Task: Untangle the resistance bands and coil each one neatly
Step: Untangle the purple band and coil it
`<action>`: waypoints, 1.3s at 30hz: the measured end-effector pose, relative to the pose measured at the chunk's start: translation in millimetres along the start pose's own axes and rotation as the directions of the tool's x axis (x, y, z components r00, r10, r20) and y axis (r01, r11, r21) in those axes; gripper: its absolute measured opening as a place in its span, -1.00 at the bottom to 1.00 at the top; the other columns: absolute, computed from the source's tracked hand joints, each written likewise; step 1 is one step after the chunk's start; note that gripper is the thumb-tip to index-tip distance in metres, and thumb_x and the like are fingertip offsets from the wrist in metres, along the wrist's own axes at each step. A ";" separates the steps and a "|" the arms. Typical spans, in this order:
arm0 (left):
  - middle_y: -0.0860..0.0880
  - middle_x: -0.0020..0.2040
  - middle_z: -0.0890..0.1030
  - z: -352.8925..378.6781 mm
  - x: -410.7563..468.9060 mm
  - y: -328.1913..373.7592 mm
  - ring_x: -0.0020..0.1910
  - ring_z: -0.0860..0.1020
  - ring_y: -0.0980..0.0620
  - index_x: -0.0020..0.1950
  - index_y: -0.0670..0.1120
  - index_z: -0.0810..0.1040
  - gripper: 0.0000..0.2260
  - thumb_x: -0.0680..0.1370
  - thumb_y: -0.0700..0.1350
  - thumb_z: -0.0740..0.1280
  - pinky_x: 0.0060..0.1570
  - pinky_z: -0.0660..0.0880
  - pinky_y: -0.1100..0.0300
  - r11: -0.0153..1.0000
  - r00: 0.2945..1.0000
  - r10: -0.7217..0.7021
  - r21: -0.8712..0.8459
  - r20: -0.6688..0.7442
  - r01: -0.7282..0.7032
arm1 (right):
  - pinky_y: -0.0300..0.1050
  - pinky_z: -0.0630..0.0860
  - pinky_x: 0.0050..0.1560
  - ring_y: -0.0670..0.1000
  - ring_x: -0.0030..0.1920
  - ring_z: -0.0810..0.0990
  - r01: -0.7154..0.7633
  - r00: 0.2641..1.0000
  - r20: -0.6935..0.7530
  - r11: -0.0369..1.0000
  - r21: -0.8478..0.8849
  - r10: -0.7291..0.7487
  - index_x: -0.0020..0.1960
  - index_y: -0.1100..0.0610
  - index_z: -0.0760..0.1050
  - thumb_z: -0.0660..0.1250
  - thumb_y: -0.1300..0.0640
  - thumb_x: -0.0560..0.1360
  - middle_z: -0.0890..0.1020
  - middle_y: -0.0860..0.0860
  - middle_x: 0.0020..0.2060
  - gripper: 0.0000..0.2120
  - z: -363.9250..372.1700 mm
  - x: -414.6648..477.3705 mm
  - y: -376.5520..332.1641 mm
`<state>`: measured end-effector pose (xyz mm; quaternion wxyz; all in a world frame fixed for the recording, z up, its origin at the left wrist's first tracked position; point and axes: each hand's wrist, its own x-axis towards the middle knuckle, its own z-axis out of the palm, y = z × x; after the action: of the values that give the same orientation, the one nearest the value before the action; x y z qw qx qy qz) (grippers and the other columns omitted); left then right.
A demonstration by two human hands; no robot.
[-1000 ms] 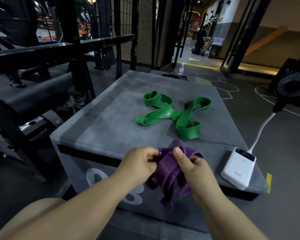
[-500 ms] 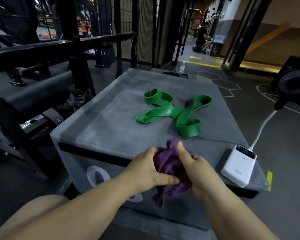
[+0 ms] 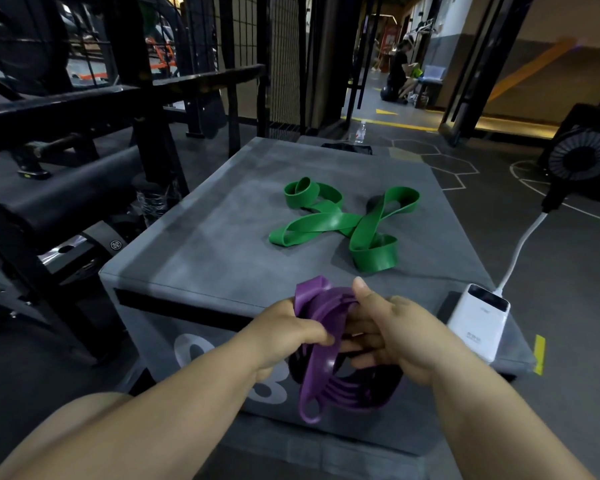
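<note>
a purple resistance band (image 3: 321, 355), bunched in loose loops, hangs above the grey box's (image 3: 201, 251) near edge. left hand (image 3: 284, 336) pinches it; right hand (image 3: 394, 336) grips it, thumb raised. a tangled green band (image 3: 340, 221) lies on the box.

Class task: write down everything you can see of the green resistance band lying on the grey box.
The green band is a wide, flat, glossy strip, rubbery in look. It lies loose and uncoiled on the far half of the grey padded box, its strands twisting and crossing in a rough X. Each end curls into a loop, the far-left one standing up in a small curl. Only the box touches it.
</note>
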<state>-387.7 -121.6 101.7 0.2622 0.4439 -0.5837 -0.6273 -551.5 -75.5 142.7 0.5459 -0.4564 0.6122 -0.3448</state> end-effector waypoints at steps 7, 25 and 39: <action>-0.15 -0.33 0.62 -9.3 2.2 5.0 -0.35 0.57 -0.09 -0.30 -0.12 0.64 -0.88 0.23 -0.28 0.38 -0.27 0.50 0.21 0.969 0.992 -0.094 -0.235 -0.090 0.070 | -0.24 0.45 -0.51 -0.04 -0.43 0.61 0.188 0.948 -0.233 0.973 -0.132 -0.215 -0.23 0.21 0.60 0.31 0.05 0.56 0.70 0.11 -0.33 -0.71 -28.7 -16.8 -11.0; -0.26 -0.18 0.53 -21.3 -2.2 4.5 -0.28 0.53 -0.13 0.02 -0.33 0.53 -0.47 0.08 -0.19 0.42 -0.17 0.48 0.11 0.973 0.977 -0.017 -0.223 0.214 0.066 | 0.01 0.57 0.12 -0.01 -0.03 0.64 0.317 0.948 0.065 0.942 -0.105 -0.312 0.04 -0.13 0.53 0.40 0.10 0.30 0.67 -0.02 -0.06 -0.67 -9.3 11.3 24.6; -0.19 0.10 0.65 -15.9 1.0 6.1 0.08 0.61 -0.13 0.20 -0.14 0.60 -0.42 0.41 0.27 0.23 0.20 0.48 0.00 0.952 0.986 -0.114 -0.271 0.122 0.144 | -0.61 0.27 -0.02 -0.36 0.01 0.48 0.424 0.871 -0.050 0.798 -0.427 -0.490 -0.04 -0.28 0.45 0.44 0.28 0.38 0.48 -0.12 0.03 -0.54 -2.3 11.9 20.3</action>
<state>-375.6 -131.4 108.5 0.2496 0.4061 -0.4722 -0.7415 -557.2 -79.8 120.2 0.2900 -0.6644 0.5823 -0.3679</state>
